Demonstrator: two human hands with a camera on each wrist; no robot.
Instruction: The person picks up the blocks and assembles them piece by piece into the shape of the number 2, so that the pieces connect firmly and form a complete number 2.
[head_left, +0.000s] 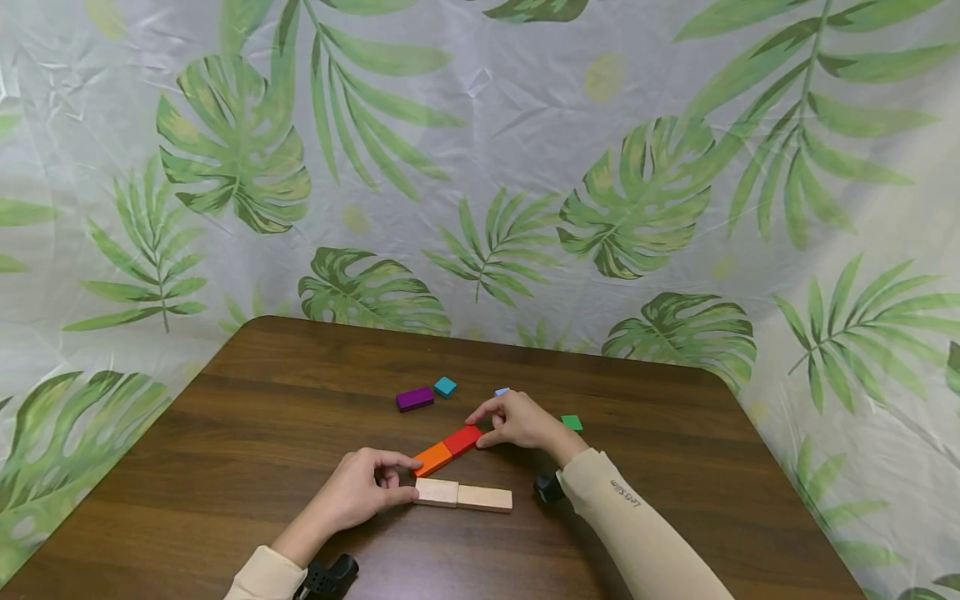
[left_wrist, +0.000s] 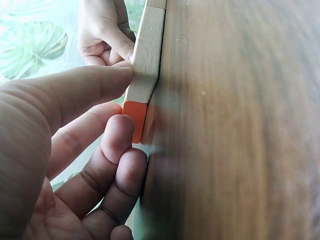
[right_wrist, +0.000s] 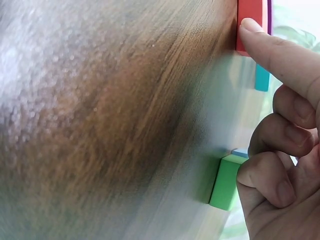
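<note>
An orange block (head_left: 432, 459) and a red block (head_left: 461, 440) lie end to end in a slanting row on the table. In front of them, two plain wooden blocks (head_left: 486, 498) form another row, and the two rows meet at their left ends. My left hand (head_left: 358, 493) pinches this corner: its index finger touches the orange block and its thumb presses the left wooden block (head_left: 437, 492). With thumb and index finger, my right hand (head_left: 522, 422) pinches the far end of the red block. Its other fingers are curled in the right wrist view.
Behind the rows lie a purple block (head_left: 415, 400) and a teal block (head_left: 446, 387). A light blue block (head_left: 502, 392) is mostly covered by my right hand. Right of that hand is a green block (head_left: 572, 423). A leaf-patterned curtain (head_left: 480, 167) hangs behind the brown table (head_left: 322, 375).
</note>
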